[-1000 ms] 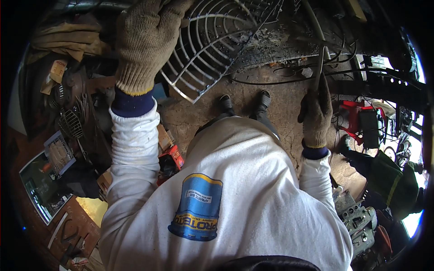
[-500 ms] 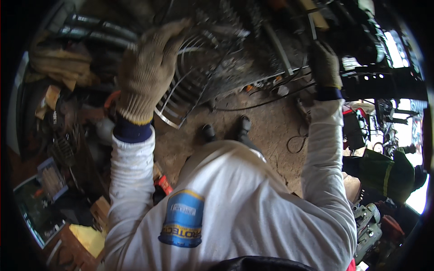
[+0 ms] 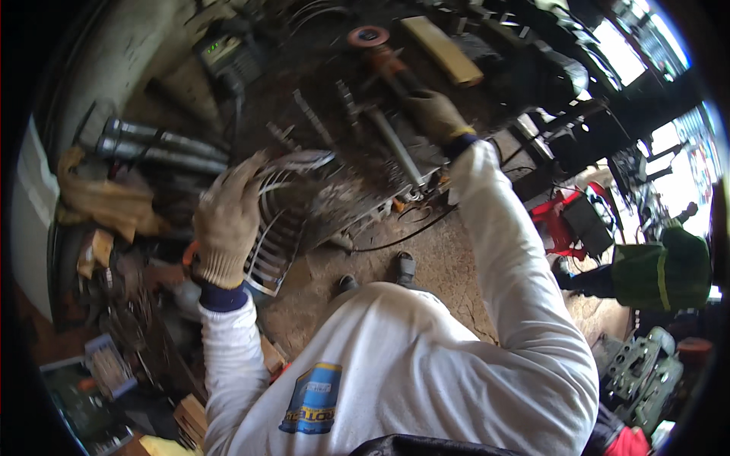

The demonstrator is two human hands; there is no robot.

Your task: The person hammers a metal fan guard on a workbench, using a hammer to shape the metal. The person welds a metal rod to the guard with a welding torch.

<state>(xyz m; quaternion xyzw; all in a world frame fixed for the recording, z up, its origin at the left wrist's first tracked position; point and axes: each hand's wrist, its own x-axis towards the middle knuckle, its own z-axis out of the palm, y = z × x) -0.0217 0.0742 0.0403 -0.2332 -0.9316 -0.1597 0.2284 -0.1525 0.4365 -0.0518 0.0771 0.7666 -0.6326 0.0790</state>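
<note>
My gloved left hand (image 3: 226, 226) grips the edge of a white wire fan guard (image 3: 283, 228), which leans against the cluttered metal workbench (image 3: 357, 190). My gloved right hand (image 3: 437, 115) is stretched far out over the bench. Its fingers curl around the rear of an orange angle grinder (image 3: 388, 62) with a reddish disc (image 3: 368, 36). The picture is blurred, so the exact grip is unclear. My two shoes (image 3: 376, 273) stand on the dirt floor below the bench.
Grey metal pipes (image 3: 156, 148) lie at the left, with a dark box with green lights (image 3: 220, 49) behind them. A yellow wooden block (image 3: 442, 50) lies on the bench. A black cable (image 3: 403, 235) loops on the floor. A red machine (image 3: 566, 220), a person in green (image 3: 654, 273) and engine parts (image 3: 642, 372) are at the right.
My right hand has risen from the bench edge and reached out to the angle grinder. My left hand with the fan guard has dropped lower and to the left.
</note>
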